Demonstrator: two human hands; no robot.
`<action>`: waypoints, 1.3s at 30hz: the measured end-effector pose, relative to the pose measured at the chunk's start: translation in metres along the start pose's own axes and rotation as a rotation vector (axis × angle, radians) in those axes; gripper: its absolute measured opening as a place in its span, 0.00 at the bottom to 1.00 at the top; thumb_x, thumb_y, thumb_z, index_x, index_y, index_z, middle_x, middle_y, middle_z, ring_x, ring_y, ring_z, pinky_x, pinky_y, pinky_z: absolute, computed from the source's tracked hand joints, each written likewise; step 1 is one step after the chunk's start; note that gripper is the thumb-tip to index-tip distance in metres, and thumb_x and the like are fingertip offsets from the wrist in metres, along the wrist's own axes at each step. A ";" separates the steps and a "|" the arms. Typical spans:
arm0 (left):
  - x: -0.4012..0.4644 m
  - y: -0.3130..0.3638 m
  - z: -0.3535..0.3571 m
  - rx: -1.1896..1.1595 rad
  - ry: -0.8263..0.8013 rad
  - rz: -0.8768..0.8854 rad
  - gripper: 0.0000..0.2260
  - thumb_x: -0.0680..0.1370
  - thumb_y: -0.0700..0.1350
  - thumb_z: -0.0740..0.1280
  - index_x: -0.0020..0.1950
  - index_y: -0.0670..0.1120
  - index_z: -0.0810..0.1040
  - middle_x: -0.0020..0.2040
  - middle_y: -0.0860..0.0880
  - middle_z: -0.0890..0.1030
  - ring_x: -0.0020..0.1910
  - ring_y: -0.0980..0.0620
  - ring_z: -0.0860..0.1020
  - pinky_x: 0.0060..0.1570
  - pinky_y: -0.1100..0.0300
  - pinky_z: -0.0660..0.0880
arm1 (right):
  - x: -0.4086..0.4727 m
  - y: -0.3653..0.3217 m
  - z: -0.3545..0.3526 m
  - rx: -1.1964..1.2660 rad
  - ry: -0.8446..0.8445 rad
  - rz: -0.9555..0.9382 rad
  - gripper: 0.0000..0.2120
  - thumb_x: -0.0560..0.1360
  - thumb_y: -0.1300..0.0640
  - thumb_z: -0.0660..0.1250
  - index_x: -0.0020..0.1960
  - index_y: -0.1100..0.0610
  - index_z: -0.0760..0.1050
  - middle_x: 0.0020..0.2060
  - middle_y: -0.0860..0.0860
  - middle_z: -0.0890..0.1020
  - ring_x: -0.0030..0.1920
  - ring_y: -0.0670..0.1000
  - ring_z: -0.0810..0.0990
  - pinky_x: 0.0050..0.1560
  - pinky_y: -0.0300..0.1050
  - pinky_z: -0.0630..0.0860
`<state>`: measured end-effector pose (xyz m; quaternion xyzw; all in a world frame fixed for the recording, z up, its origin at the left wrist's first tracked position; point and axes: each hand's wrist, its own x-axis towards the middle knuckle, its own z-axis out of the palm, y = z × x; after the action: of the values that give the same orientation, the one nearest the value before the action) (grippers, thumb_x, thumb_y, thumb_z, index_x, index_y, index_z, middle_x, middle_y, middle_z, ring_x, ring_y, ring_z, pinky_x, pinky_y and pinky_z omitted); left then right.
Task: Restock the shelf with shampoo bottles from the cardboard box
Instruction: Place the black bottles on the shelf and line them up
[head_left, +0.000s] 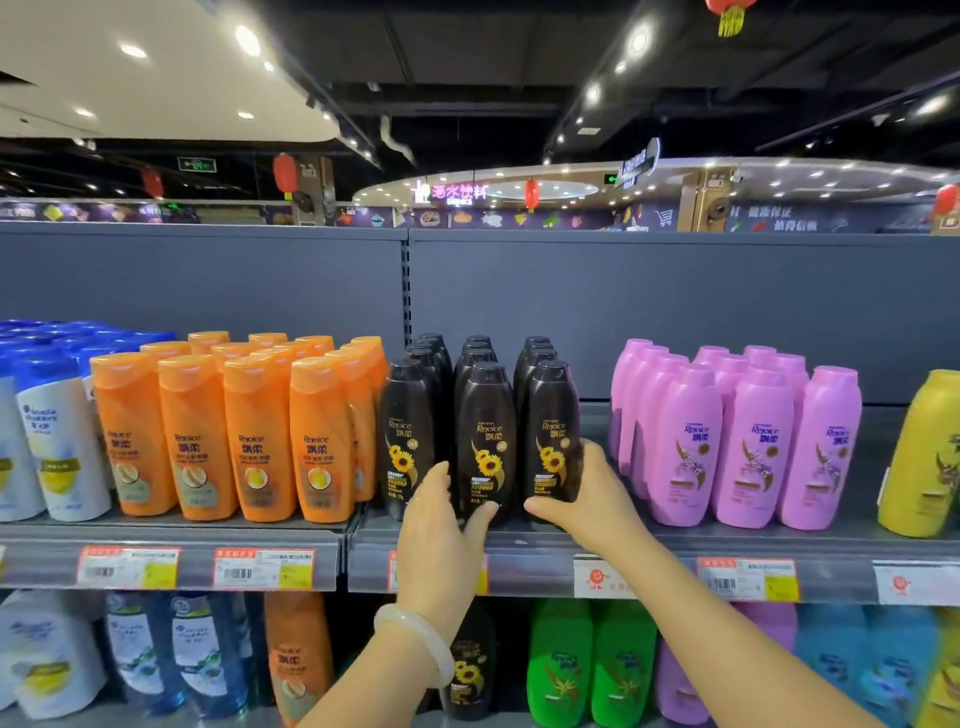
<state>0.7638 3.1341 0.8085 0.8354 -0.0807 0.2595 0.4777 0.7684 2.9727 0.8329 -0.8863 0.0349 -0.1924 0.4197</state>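
While both arms reach up to the top shelf, the left hand wraps around the base of the middle front black shampoo bottle, thumb on its right side and fingers slipped into the gap on its left, against the neighbouring black bottle. A pale bangle circles that wrist. Just right of this hand, the right hand grips the foot of the right front black bottle, thumb across its front low down and fingers curling round its far side. All three front bottles stand upright on the shelf, each heading a row of the same black bottles running back toward the grey back panel. Left of the left hand stand orange bottles, and farther left white bottles with blue caps. Right of the right hand, past a bare strip of shelf, stand purple bottles, then a yellow bottle at the frame edge. Below the hands, price tags line the shelf edge, with green bottles on the lower shelf beneath the right forearm.
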 end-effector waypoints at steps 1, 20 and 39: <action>0.001 -0.001 -0.008 0.013 0.055 0.041 0.25 0.73 0.49 0.70 0.67 0.45 0.68 0.58 0.52 0.74 0.59 0.56 0.72 0.58 0.63 0.69 | 0.001 -0.001 -0.003 0.034 0.019 -0.011 0.39 0.64 0.52 0.76 0.69 0.54 0.60 0.62 0.50 0.73 0.58 0.49 0.74 0.57 0.43 0.72; 0.133 0.045 -0.116 0.463 -0.385 0.364 0.18 0.78 0.50 0.63 0.66 0.46 0.73 0.61 0.46 0.78 0.58 0.49 0.76 0.57 0.56 0.73 | 0.045 -0.121 -0.035 -0.382 -0.105 -0.371 0.22 0.72 0.43 0.66 0.63 0.52 0.74 0.60 0.50 0.78 0.61 0.53 0.74 0.65 0.57 0.68; 0.140 0.050 -0.121 0.486 -0.415 0.332 0.18 0.77 0.55 0.62 0.63 0.47 0.73 0.58 0.46 0.79 0.57 0.49 0.77 0.56 0.57 0.74 | 0.049 -0.120 -0.041 -0.438 -0.101 -0.348 0.26 0.70 0.39 0.66 0.64 0.50 0.72 0.59 0.48 0.78 0.60 0.50 0.75 0.68 0.54 0.65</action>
<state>0.8207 3.2245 0.9671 0.9350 -0.2465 0.1700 0.1900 0.7870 3.0093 0.9627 -0.9570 -0.0979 -0.2050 0.1802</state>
